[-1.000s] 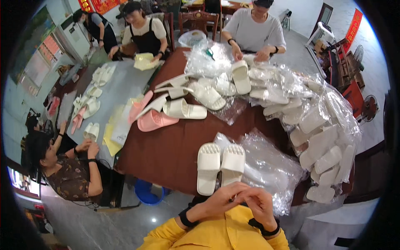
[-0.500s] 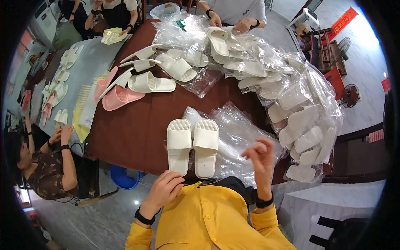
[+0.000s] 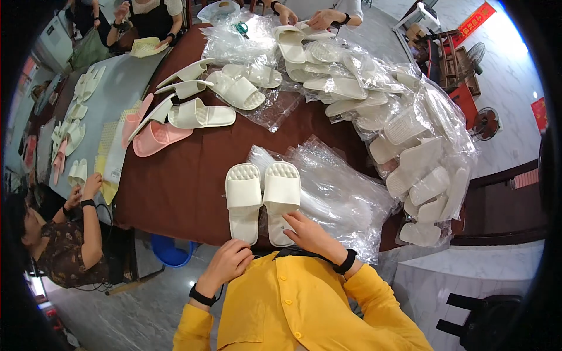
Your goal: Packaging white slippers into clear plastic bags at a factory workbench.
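From here I see white, moulded, open-toed slippers (image 3: pixel 244 198) just below mid-frame; the loosely open right hand (image 3: pixel 314 237) overlaps one heel, the curled left hand (image 3: pixel 228 260) nears the other, its grip unclear.

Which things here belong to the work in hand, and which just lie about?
Likely in the work:
front white slippers, right hand at one
clear bags beside them
bagged slippers at right

Apparently just lying about:
blue bucket
lower fan

Left grip (image 3: pixel 230 261) loosely curled, palm down, right grip (image 3: pixel 310 235) slanting inward, fingertips (image 3: pixel 287 217) spread, forearms (image 3: pixel 374 288) apart
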The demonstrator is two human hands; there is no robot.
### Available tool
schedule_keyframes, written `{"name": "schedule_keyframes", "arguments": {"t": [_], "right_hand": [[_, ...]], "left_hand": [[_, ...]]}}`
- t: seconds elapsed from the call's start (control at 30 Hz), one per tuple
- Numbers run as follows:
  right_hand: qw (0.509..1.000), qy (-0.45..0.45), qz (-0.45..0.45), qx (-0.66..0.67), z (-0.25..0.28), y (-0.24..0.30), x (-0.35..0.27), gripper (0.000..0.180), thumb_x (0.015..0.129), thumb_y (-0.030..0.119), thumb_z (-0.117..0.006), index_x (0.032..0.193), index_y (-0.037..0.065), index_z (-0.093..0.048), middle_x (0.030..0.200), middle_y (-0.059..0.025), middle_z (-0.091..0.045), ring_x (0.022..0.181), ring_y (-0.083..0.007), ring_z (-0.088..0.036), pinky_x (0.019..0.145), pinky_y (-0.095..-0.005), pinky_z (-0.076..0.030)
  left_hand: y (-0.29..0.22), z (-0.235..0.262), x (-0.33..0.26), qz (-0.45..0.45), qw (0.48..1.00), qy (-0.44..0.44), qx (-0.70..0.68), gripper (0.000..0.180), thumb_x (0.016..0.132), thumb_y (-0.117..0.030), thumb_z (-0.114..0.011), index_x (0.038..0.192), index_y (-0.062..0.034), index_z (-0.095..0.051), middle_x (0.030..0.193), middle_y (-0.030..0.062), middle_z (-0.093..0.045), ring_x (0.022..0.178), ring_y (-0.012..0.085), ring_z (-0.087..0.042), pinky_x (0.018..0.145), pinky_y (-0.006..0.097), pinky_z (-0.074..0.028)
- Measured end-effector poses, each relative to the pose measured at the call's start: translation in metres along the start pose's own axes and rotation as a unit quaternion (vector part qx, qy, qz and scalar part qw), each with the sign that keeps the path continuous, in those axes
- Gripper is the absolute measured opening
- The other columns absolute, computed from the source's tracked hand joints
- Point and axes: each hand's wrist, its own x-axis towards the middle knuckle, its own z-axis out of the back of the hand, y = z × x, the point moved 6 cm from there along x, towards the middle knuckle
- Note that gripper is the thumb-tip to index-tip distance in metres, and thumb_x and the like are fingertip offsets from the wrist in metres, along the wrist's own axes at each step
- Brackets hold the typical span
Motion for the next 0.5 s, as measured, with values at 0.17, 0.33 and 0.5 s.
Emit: {"name": "schedule_keyframes", "arguments": {"t": [0.17, 0.33, 0.5], "right_hand": [[0.998, -0.051, 0.021, -0.01, -0.009, -0.001, 0.012, 0.057, 0.09, 0.024, -0.062, 0.133, -0.006, -0.041, 0.133, -0.0282, -0.043, 0.122, -0.0445, -0.045, 0.099, -0.0445, -0.042], [0.994, -0.042, 0.009, -0.102, -0.022, -0.001, 0.011, 0.063, 0.088, 0.029, -0.064, 0.134, -0.007, -0.04, 0.139, -0.0319, -0.035, 0.131, -0.0495, -0.033, 0.108, -0.0479, -0.033], [0.983, -0.045, 0.143, -0.102, -0.009, 0.013, 0.001, 0.049, 0.09, 0.024, -0.062, 0.131, 0.0, -0.049, 0.134, -0.0269, -0.047, 0.123, -0.0411, -0.048, 0.102, -0.0439, -0.041]], "left_hand": [[0.014, -0.006, 0.014, -0.01, 0.998, -0.025, 0.063, 0.011, 0.08, -0.011, -0.068, 0.081, -0.0025, -0.061, 0.093, 0.0094, -0.06, 0.088, 0.0286, -0.058, 0.077, 0.038, -0.048], [0.041, -0.02, 0.023, 0.015, 0.991, -0.058, 0.123, 0.012, 0.082, -0.011, -0.066, 0.08, -0.0019, -0.059, 0.091, 0.0105, -0.058, 0.089, 0.0295, -0.057, 0.077, 0.039, -0.048], [0.052, -0.025, 0.033, 0.048, 0.987, -0.104, 0.111, 0.012, 0.082, -0.011, -0.065, 0.08, -0.0011, -0.059, 0.093, 0.0123, -0.057, 0.089, 0.0314, -0.055, 0.078, 0.041, -0.047]]}}
